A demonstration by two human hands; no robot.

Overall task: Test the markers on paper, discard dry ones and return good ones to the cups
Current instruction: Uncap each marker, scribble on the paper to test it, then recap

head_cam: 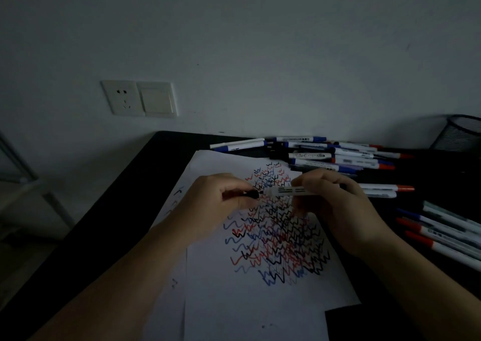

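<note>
Fingers of the left hand [208, 205] pinch a black cap [248, 193]; right hand [335, 205] grips the marker [291, 191] above the paper [234, 301].

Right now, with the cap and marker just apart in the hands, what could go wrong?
The bare black tip of the marker in the right hand points at the left hand, which pinches the black cap; a slip might ink the fingers. The paper is crowded with zigzags, so a faint test line could be misjudged. Loose markers behind might roll.
</note>
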